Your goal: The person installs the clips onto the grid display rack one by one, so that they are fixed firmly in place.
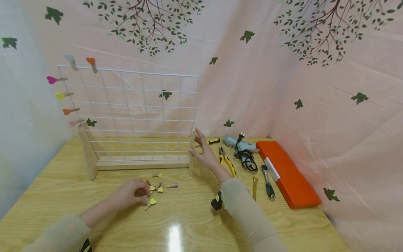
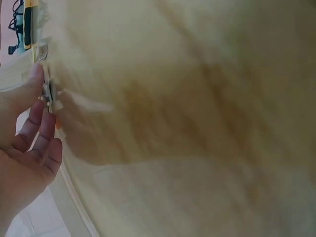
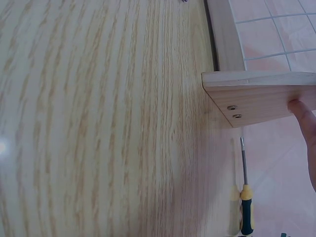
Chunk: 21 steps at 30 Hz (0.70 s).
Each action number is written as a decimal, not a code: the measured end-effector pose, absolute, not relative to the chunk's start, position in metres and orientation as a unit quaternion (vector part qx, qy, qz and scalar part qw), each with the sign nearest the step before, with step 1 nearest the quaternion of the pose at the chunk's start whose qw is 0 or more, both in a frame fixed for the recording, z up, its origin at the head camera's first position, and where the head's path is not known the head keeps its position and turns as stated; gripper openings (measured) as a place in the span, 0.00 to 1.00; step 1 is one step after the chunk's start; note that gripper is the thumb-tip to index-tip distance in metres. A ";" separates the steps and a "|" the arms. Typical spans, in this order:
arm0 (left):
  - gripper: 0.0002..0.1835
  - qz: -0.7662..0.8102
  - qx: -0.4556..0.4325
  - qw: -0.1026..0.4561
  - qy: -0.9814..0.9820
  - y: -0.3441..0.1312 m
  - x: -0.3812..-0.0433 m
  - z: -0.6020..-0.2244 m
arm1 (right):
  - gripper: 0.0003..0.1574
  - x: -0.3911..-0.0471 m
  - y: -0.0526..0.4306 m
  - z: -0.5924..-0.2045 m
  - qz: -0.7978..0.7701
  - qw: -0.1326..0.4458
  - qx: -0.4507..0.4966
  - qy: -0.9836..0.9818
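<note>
My left hand (image 1: 130, 193) is low over a small pile of wooden clothespins with yellow heart tops (image 1: 160, 189), fingers bent and thumb apart from them. In the left wrist view, the thumb and fingers (image 2: 45, 129) are on either side of the small clips, with a gap between them. My right hand (image 1: 206, 154) rests against the right wooden post (image 1: 191, 157) of a white wire grid rack (image 1: 141, 105), its fingers fairly straight. One fingertip (image 3: 296, 106) touches the post's outer face in the right wrist view. Heart clothespins (image 1: 91, 62) are clipped on the grid's upper left corner and left side.
On the right of the table lie pliers (image 1: 230, 164), a glue gun (image 1: 240, 144) with a coiled cord, a wrench (image 1: 254, 189), a ratchet (image 1: 268, 183) and an orange case (image 1: 289, 175). A screwdriver (image 3: 246, 207) lies beyond the right post. A patterned cloth hangs behind.
</note>
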<state>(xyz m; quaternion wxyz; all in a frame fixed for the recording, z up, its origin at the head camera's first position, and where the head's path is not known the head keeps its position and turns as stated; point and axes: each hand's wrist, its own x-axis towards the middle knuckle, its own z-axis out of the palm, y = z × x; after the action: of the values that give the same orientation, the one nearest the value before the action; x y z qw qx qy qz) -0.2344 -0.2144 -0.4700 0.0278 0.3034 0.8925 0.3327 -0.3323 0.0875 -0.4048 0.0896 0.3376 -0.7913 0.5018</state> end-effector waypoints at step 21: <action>0.04 0.347 0.231 -0.041 0.908 -0.214 -0.237 -0.430 | 0.49 -0.330 0.087 -0.401 0.501 0.091 0.344 -0.789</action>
<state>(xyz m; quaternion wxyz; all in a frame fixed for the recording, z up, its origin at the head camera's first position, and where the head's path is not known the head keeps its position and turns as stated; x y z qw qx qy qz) -0.2366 -0.2140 -0.4305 -0.0414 0.2309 0.9082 0.3466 -0.3298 0.0870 -0.4008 0.0913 0.3445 -0.7886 0.5011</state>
